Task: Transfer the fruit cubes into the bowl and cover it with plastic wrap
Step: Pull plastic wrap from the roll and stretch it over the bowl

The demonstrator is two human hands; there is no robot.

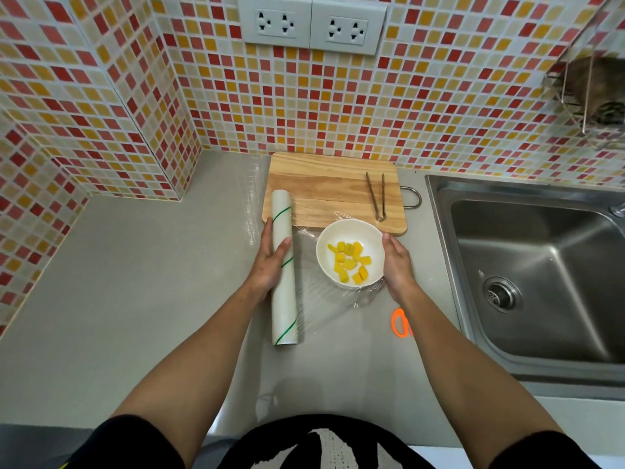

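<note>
A white bowl (350, 253) with several yellow fruit cubes (350, 264) stands on the grey counter just in front of the wooden cutting board (333, 189). Clear plastic wrap (306, 299) stretches from a white roll with green stripes (284, 265) across to the bowl and over it. My left hand (272, 265) grips the roll around its middle. My right hand (397, 262) presses against the bowl's right side, over the film's edge; its fingertips are hidden from me.
Metal tongs (377, 196) lie on the right part of the board. Orange scissors (400, 323) lie on the counter, partly under my right forearm. A steel sink (541, 265) is at the right; tiled walls close the back and left.
</note>
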